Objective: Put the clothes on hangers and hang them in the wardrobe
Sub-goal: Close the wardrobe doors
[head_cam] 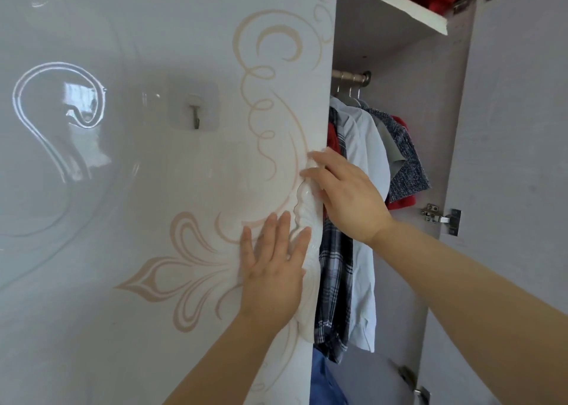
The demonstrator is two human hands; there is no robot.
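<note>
The hanging part looks largely done: a plaid shirt point(335, 275), a white shirt point(365, 266), a speckled blue top point(405, 159) and a red garment point(399, 203) all hang on hangers point(350, 91) from the rail point(347, 75) inside the open side of the wardrobe point(430, 128), under a shelf point(399, 8). Neither hand carries a garment or a hanger. Both are on the glossy patterned door point(184, 174) to the left of that opening. The left hand point(273, 266) lies flat on the door face, its fingers point(282, 223) straight and released, just beside the moulded handle point(304, 205). The right hand point(344, 195) reaches across from the clothes side, its fingers point(319, 159) wrapped over the handle at the door's edge. So the step in hand is working this door — whether to swing it open or to press it home, I cannot tell. Either way the next move calls for a steady pull or push, with the plaid shirt, which hangs right at the edge, kept out of the gap.
</note>
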